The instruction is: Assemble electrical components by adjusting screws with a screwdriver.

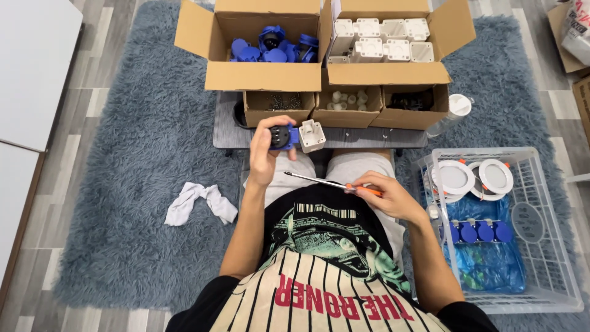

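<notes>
My left hand (pixel 265 150) grips a blue socket part with a black face (pixel 281 136), and a white square housing (pixel 311 136) is joined to its right side. It is held up over my lap, just in front of a low grey table (pixel 224 132). My right hand (pixel 386 193) holds a screwdriver (pixel 326 182) with an orange handle; its thin metal shaft points left toward my left wrist, its tip a little below the socket part.
On the table stand three small cardboard boxes: screws (pixel 279 106), small white pieces (pixel 349 101), dark parts (pixel 410 103). Behind them are larger boxes of blue parts (pixel 270 48) and white housings (pixel 384 40). A clear crate (pixel 547 203) at right holds round white fittings and blue sockets. A white cloth (pixel 200 203) lies on the grey rug.
</notes>
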